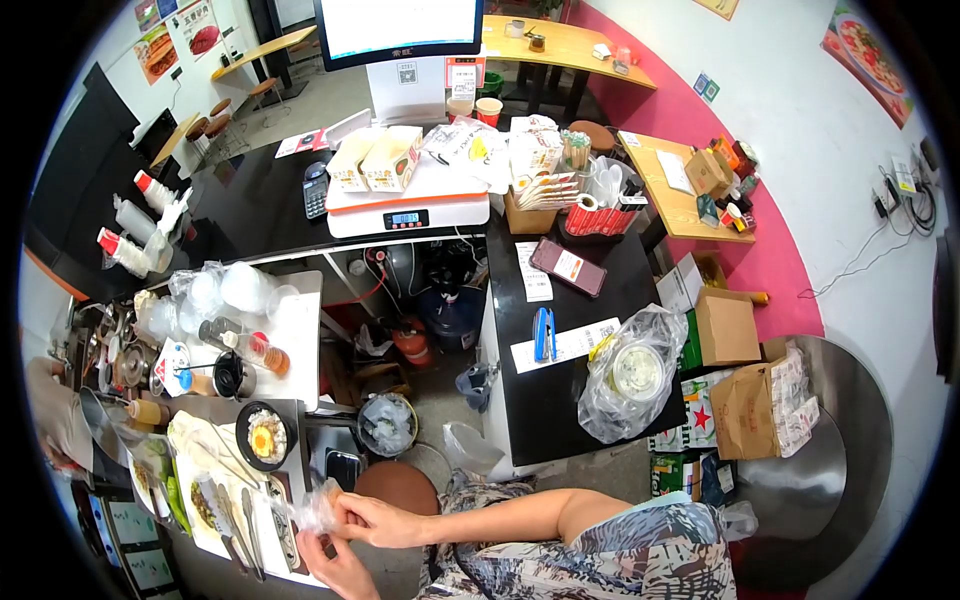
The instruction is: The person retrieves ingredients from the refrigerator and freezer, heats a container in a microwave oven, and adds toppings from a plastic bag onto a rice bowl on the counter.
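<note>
Both hands are together at the lower middle, beside the edge of the cutting board (190, 430). Crumpled clear plastic (318, 508) is between them. My right hand (375, 520) comes in from the right with its fingers pinched on the plastic. Just below it, my left hand (338, 570) has curled fingers touching the plastic's lower side. Knives (236, 530) and a metal tray lie on the board, left of the hands. Above the board stands a black bowl (266, 436) of rice topped with an egg.
A black counter (540, 420) on the right holds a bagged round container (636, 372), a blue stapler (544, 334) and a phone (568, 267). A white scale (408, 212) carries paper boxes. Below are a brown stool (398, 488) and a bin (388, 424). Part of another person (55, 420) shows far left.
</note>
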Available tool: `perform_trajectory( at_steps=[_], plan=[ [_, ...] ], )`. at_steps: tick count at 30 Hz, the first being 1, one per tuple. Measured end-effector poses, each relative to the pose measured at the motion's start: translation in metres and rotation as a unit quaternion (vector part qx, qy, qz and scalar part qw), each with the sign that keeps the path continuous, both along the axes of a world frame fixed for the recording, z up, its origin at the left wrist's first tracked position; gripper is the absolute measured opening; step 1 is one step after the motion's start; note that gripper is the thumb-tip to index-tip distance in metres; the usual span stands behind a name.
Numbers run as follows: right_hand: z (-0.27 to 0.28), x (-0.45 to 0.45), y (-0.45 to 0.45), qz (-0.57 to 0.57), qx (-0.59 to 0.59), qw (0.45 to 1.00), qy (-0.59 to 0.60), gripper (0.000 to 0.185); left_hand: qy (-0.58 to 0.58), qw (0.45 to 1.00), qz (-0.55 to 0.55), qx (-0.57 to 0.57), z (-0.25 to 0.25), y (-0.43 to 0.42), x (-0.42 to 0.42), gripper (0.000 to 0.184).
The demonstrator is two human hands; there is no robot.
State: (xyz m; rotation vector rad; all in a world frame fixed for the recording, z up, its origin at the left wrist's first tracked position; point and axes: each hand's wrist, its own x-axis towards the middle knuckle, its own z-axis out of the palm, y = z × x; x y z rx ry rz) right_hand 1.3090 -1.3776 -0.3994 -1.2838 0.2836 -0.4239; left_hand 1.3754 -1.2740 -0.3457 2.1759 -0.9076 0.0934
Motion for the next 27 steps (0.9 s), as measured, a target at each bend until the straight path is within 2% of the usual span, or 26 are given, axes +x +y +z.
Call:
perform_trajectory(
  at_steps=[1, 3, 5, 6, 7, 9, 11, 15, 17, 18, 20, 24, 26, 27],
  plan=[
    [0.003, 0.0, -0.001, -0.019, -0.019, 1.0, -0.005, 0.01, -0.001, 1.0, -0.013, -0.005, 0.008, 0.0, 0.0, 0.019],
    [0.006, 0.001, -0.003, -0.037, -0.036, 0.999, -0.011, 0.013, -0.004, 0.999, -0.037, 0.016, 0.015, 0.001, 0.001, 0.013],
    [0.005, 0.003, -0.008, -0.118, -0.119, 0.985, -0.047, 0.014, 0.048, 0.998, -0.036, -0.011, 0.018, 0.0, -0.003, 0.012],
    [0.009, -0.001, -0.01, -0.102, -0.138, 0.985, -0.027, 0.015, 0.049, 0.998, -0.037, -0.01, 0.021, -0.001, -0.006, 0.012],
    [0.009, -0.002, -0.007, -0.102, -0.137, 0.985, -0.026, 0.015, 0.026, 0.999, -0.04, 0.002, 0.024, -0.002, -0.009, 0.012],
    [0.008, -0.002, -0.003, -0.123, -0.224, 0.966, -0.042, 0.015, 0.004, 0.999, -0.042, 0.013, 0.028, -0.005, -0.011, 0.011],
    [0.011, -0.003, -0.002, -0.13, -0.247, 0.96, -0.036, 0.015, -0.085, 0.994, -0.061, 0.015, 0.029, -0.008, -0.012, 0.01],
    [0.008, -0.002, 0.002, -0.141, -0.291, 0.945, -0.039, 0.017, -0.11, 0.991, -0.075, 0.031, 0.033, -0.01, -0.013, 0.012],
    [0.007, -0.002, 0.002, -0.141, -0.304, 0.941, -0.034, 0.018, 0.027, 0.998, -0.024, 0.061, 0.028, -0.006, -0.016, 0.015],
    [0.007, -0.002, 0.002, -0.147, -0.316, 0.937, -0.029, 0.018, 0.028, 0.998, -0.024, 0.06, 0.022, -0.003, -0.014, 0.015],
    [0.006, -0.001, 0.002, -0.151, -0.329, 0.932, -0.024, 0.018, 0.17, 0.985, 0.0, 0.032, 0.009, 0.005, -0.005, 0.016],
    [0.008, 0.002, 0.0, -0.17, -0.355, 0.919, -0.013, 0.018, 0.216, 0.976, 0.012, 0.024, 0.008, 0.004, -0.001, 0.015],
    [0.006, 0.002, 0.001, -0.163, -0.372, 0.914, -0.003, 0.018, 0.09, 0.994, -0.06, 0.0, -0.013, 0.011, 0.006, 0.01],
    [0.006, 0.001, 0.0, -0.164, -0.383, 0.909, 0.008, 0.018, 0.09, 0.994, -0.059, -0.002, -0.013, 0.011, 0.004, 0.01]
  ],
)
